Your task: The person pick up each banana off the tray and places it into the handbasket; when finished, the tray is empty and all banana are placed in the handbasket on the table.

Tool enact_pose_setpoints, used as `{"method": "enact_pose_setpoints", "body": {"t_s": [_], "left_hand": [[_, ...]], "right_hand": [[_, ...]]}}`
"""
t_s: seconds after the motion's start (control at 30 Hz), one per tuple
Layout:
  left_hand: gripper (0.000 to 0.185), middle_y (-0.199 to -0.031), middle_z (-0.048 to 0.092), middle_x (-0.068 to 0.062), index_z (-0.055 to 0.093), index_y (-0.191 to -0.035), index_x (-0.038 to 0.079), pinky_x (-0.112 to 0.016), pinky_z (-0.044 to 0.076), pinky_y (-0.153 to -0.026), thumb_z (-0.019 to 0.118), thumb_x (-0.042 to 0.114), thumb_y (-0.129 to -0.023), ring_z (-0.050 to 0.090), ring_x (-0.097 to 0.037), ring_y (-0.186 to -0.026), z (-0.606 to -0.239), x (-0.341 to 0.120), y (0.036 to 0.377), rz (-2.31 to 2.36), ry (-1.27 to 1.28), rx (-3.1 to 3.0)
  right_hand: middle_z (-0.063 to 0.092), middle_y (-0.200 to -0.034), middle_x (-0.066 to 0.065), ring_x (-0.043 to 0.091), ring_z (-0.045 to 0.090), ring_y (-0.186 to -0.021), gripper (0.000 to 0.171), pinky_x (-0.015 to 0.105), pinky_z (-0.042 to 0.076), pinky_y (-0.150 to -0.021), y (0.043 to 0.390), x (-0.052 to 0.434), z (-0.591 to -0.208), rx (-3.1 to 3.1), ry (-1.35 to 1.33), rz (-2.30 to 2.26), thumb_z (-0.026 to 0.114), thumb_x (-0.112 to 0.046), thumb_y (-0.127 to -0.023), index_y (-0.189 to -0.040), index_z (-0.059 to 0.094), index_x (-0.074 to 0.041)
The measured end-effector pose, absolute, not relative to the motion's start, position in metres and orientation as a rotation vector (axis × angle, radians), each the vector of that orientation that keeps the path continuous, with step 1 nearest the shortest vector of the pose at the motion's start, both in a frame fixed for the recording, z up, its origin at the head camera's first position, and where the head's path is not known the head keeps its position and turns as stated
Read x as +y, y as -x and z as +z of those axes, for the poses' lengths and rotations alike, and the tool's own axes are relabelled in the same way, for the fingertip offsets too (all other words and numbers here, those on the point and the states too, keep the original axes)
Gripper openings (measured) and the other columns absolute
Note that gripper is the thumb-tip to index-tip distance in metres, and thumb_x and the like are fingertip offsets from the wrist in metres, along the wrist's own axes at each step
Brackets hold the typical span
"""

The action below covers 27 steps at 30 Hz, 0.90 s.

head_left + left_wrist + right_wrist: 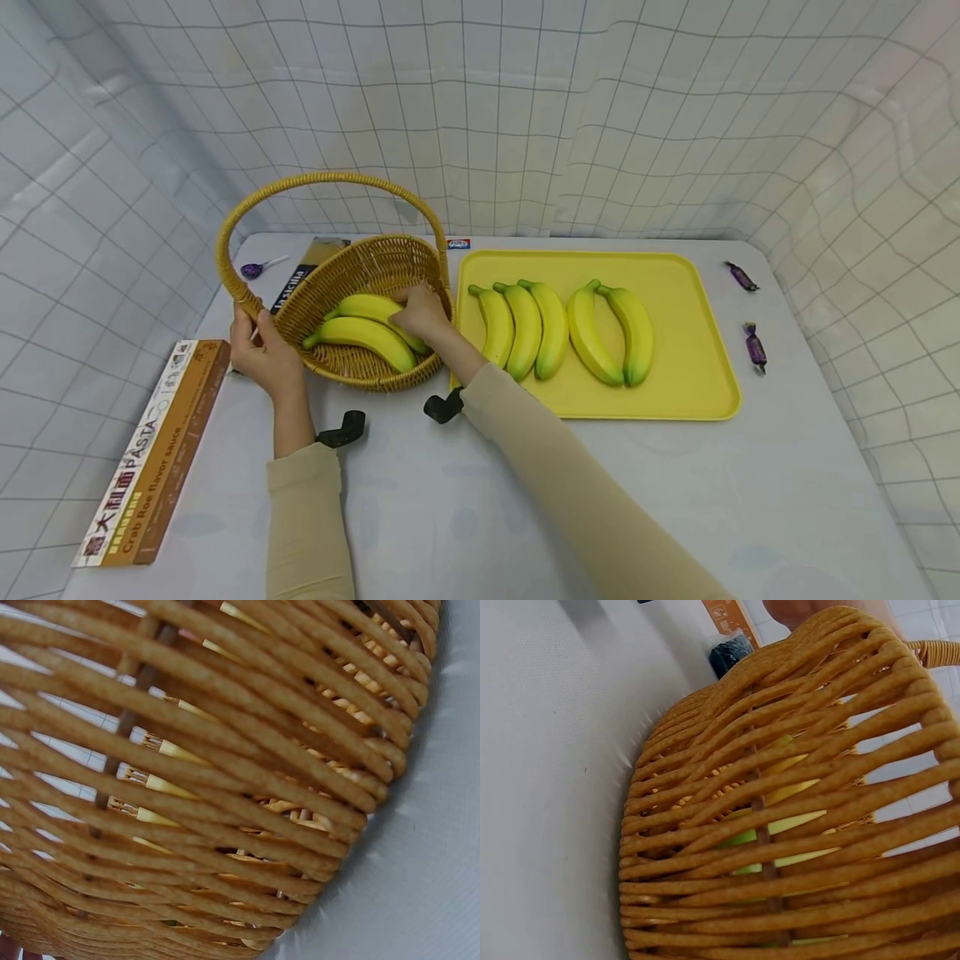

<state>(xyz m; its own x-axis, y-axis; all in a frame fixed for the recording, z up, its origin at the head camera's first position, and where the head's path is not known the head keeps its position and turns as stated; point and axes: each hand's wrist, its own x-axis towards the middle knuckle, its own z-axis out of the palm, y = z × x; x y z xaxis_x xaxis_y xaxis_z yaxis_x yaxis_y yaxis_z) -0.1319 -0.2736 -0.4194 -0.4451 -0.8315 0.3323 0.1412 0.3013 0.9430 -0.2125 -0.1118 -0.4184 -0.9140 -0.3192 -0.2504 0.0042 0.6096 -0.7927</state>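
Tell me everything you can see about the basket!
The basket is woven from tan wicker, round, with a tall arched handle over it. It stands tilted on the pale table, left of the yellow tray. The left hand grips its rim beside the handle's foot. The right hand reaches inside and rests on two bananas lying in it. Up close, gaps show between the strands.

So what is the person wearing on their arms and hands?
Both arms have long, snug beige sleeves that end at the wrists. The left hand and the right hand are bare, with no gloves and no rings that I can see. A small black device is strapped by the left wrist, and another black one sits by the right wrist. No markings show on the sleeves.
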Motion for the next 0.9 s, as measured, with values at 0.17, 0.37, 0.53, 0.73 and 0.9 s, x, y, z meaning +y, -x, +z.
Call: {"method": "enact_pose_setpoints", "body": {"t_s": [0.17, 0.37, 0.53, 0.73, 0.9], "left_hand": [[0.034, -0.109, 0.064, 0.004, 0.062, -0.132, 0.013, -0.022, 0.045, -0.088, 0.052, 0.009, -0.099, 0.054, -0.002, -0.102, -0.432, -0.282, 0.138, -1.301, -0.649, -1.635], [0.034, -0.105, 0.063, 0.009, 0.062, -0.132, 0.013, -0.02, 0.045, -0.087, 0.052, 0.009, -0.099, 0.055, -0.002, -0.101, -0.436, -0.285, 0.14, -1.286, -0.649, -1.636], [0.035, -0.108, 0.064, 0.005, 0.062, -0.132, 0.013, -0.02, 0.046, -0.088, 0.052, 0.008, -0.099, 0.055, -0.003, -0.103, -0.435, -0.284, 0.14, -1.293, -0.642, -1.637], [0.034, -0.108, 0.064, 0.003, 0.063, -0.131, 0.012, -0.02, 0.046, -0.087, 0.052, 0.009, -0.099, 0.054, -0.002, -0.1, -0.43, -0.281, 0.138, -1.284, -0.643, -1.641], [0.033, -0.111, 0.065, -0.004, 0.063, -0.131, 0.01, -0.02, 0.045, -0.087, 0.051, 0.008, -0.1, 0.054, -0.001, -0.1, -0.426, -0.277, 0.137, -1.277, -0.653, -1.646]], "right_hand": [[0.054, -0.143, 0.004, 0.025, 0.045, -0.136, 0.046, 0.038, 0.042, -0.107, 0.211, -0.108, -0.417, 2.463, 0.324, -1.275, 0.064, -0.017, -0.094, -0.139, 0.056, -0.014], [0.05, -0.147, 0.0, 0.022, 0.043, -0.138, 0.051, 0.039, 0.04, -0.109, 0.202, -0.1, -0.409, 2.442, 0.413, -1.382, 0.064, -0.027, -0.095, -0.143, 0.051, -0.018], [0.049, -0.148, 0.002, 0.022, 0.045, -0.136, 0.054, 0.038, 0.039, -0.109, 0.186, -0.087, -0.398, 2.417, 0.584, -1.431, 0.062, -0.029, -0.096, -0.146, 0.047, -0.017], [0.049, -0.148, 0.003, 0.019, 0.049, -0.133, 0.056, 0.033, 0.039, -0.11, 0.158, -0.063, -0.386, 2.297, 0.698, -1.551, 0.063, -0.026, -0.095, -0.148, 0.045, -0.016], [0.048, -0.149, 0.003, 0.018, 0.046, -0.136, 0.056, 0.035, 0.038, -0.111, 0.14, -0.034, -0.383, 2.225, 0.735, -1.665, 0.064, -0.026, -0.094, -0.146, 0.046, -0.014]]}}
